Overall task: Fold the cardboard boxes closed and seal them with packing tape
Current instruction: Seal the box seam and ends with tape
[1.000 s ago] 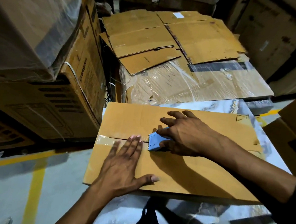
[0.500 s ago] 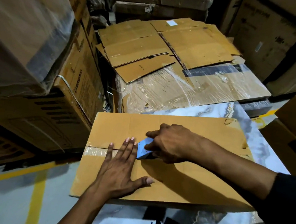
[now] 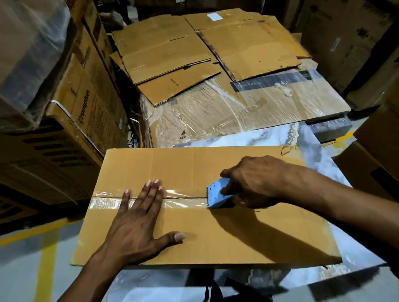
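Cardboard box (image 3: 209,230) lies flat on a marbled surface (image 3: 317,148), its two top flaps meeting along a centre seam. Clear packing tape (image 3: 107,201) covers the seam's left stretch. On it, the left hand (image 3: 136,223) presses down with fingers spread flat. Further right, the right hand (image 3: 256,181) curls around a blue tape dispenser (image 3: 217,192) sitting on the seam.
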A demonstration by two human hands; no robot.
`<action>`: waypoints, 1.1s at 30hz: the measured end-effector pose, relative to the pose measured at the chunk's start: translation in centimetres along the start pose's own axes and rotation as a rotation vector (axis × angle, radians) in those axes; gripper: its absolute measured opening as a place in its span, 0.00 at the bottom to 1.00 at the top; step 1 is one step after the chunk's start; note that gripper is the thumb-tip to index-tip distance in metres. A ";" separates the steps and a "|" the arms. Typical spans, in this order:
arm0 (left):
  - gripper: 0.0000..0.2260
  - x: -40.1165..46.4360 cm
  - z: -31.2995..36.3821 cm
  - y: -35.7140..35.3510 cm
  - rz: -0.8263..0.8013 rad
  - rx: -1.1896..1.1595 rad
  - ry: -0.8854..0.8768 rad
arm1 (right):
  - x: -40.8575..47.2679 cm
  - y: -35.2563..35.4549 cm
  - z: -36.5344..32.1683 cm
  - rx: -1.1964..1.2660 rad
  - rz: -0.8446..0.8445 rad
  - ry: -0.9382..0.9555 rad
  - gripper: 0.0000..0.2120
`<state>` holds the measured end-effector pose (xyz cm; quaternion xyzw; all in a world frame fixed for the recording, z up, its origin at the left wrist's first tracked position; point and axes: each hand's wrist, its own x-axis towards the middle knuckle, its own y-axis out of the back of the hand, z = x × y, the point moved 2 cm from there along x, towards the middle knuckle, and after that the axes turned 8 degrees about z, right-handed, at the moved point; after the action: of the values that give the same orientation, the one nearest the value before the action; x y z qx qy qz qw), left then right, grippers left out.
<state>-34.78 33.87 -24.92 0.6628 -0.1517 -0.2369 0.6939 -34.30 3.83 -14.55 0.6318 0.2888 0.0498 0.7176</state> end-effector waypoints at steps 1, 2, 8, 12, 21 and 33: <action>0.56 0.3 0.9 0.2 -0.027 0.026 0.002 | 0.2 0.0 -0.2 -0.033 0.007 0.023 0.20; 0.57 0.6 2.1 0.4 -0.046 0.047 -0.010 | 0.4 0.0 -0.4 -0.069 0.013 0.048 0.21; 0.59 3.7 9.9 0.0 -0.068 -0.019 -0.129 | -1.1 1.7 0.5 -0.054 0.067 0.018 0.38; 0.55 3.6 9.3 -0.7 -0.038 -0.040 -0.115 | -1.3 1.5 1.1 0.001 0.113 0.048 0.32; 0.51 1.5 4.1 -0.6 -0.020 -0.045 -0.083 | 3.1 0.5 -3.4 0.025 0.148 0.189 0.07; 0.53 1.7 4.3 -0.8 0.018 -0.060 -0.075 | -5.1 -0.7 4.8 0.049 -0.012 0.008 0.20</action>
<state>-35.72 29.38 -25.59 0.6311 -0.1765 -0.2600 0.7092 -36.41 -2.79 -13.26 0.6473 0.2964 0.0410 0.7011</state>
